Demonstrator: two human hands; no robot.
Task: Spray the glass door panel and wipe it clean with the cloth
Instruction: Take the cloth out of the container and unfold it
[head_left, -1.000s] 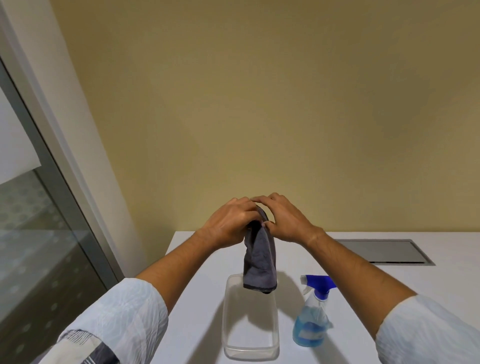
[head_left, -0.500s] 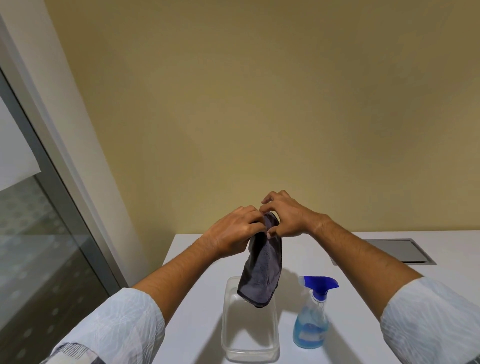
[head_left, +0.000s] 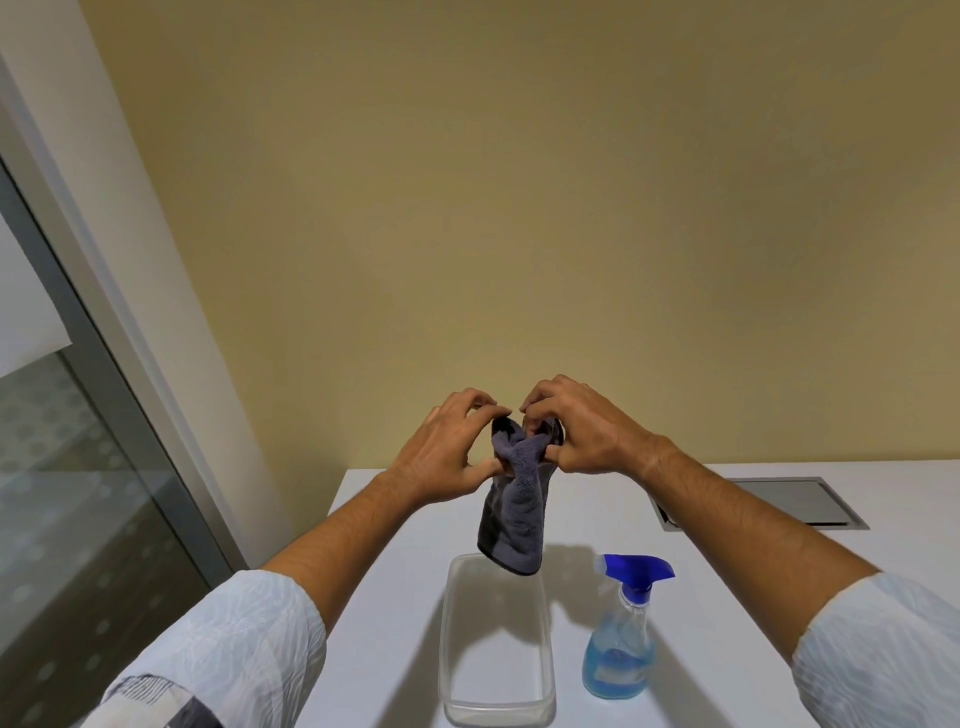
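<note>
A dark grey cloth (head_left: 514, 512) hangs bunched in the air above the white table. My left hand (head_left: 447, 449) pinches its upper left part and my right hand (head_left: 582, 431) pinches its upper right part, fingers close together at the top. The cloth's lower end dangles just over the far end of a clear plastic tub. A spray bottle (head_left: 623, 639) with a blue trigger head and blue liquid stands upright to the right of the tub, untouched. The glass door panel (head_left: 62, 519) in its grey frame fills the left side of the view.
The clear plastic tub (head_left: 449, 649) sits on the white table (head_left: 384, 623) in front of me. A grey metal hatch (head_left: 779, 501) is set flush into the table at the back right. A yellow wall rises behind the table.
Both hands have lifted slightly and worked the top of the cloth apart; the cloth now hangs more bunched and twisted. The bottle and tub have not moved.
</note>
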